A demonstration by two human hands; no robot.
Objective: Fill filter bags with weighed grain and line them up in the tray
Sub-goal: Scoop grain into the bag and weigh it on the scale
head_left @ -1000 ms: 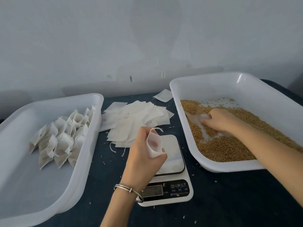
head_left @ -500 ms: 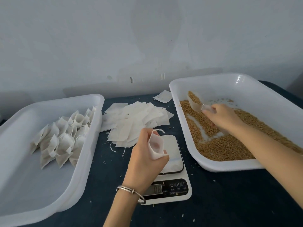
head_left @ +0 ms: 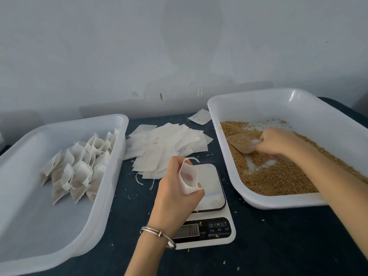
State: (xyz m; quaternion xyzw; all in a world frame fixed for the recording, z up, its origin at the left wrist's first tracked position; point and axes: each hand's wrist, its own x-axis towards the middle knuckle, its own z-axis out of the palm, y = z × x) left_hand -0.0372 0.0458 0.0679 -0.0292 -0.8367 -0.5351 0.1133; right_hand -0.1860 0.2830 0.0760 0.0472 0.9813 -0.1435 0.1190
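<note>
My left hand pinches 1 open bag by its mouth and holds it just above the scale. I cannot see any grain inside it. My right hand grips a scoop in the right tub, and the scoop carries some grain over the heap.

I judge the task is well begun but far from the end. In the left tray, filled bags stand in rows at the far side, close together, some leaning on each other. I cannot count them exactly. Most of the tray floor is bare, so many more bags have room there. A loose pile of flat bags lies between the tray and the tub, behind the scale, and 1 flat bag lies apart near the wall. The tub has plenty of grain, with a few bare patches on its floor.

What is left for this bag, I think: pour the scoop in, check the weight, close it, and put it in the row.

Between the scoop and the bag stands the tub wall, so the scoop must go over it, and grain can fall there. Some loose grains already lie on the dark table around the scale. The bag mouth is small and soft, so I must hold it open well. My left wrist covers part of the display, so the number is hard to read.
</note>
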